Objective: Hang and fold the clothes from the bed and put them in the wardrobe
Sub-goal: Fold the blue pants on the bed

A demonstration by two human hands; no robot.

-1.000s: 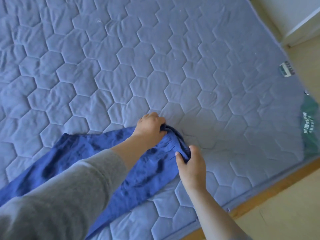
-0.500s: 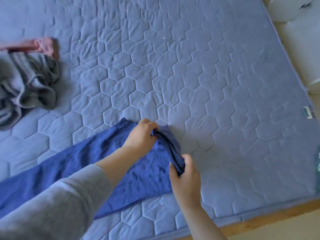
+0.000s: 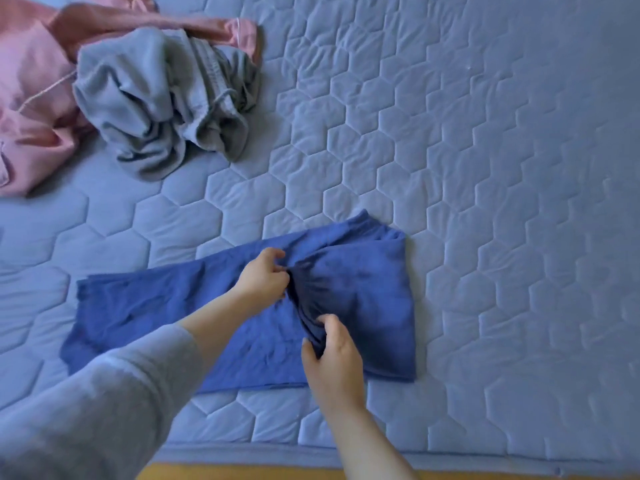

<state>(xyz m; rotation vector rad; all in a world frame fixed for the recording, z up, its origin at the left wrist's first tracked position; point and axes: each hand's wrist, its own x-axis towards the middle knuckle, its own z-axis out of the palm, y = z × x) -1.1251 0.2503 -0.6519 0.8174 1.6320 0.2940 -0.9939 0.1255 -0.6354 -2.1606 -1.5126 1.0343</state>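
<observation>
Three garments on one bed (image 3: pixel 485 168): blue trousers (image 3: pixel 156 306) at centre, pinched by left grip (image 3: pixel 263 275) and right grip (image 3: pixel 334 355), both curled tight; grey garment (image 3: pixel 156 98), pink garment (image 3: pixel 31 98) upper left.

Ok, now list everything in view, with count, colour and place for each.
blue garment: one, deep blue, spread on the bed at centre, its right part doubled back over itself
grey garment: one, grey, crumpled at upper left, partly on the pink one
pink garment: one, pink, bunched at the far upper left
quilted cover: one, pale blue with hexagon stitching, under all the clothes
wooden strip: one, yellow-brown, along the bottom edge
grey sleeve: one, grey, on the left arm, lower left
left hand: one, pinching the blue garment's gathered edge
right hand: one, gripping the same edge nearer the person
</observation>
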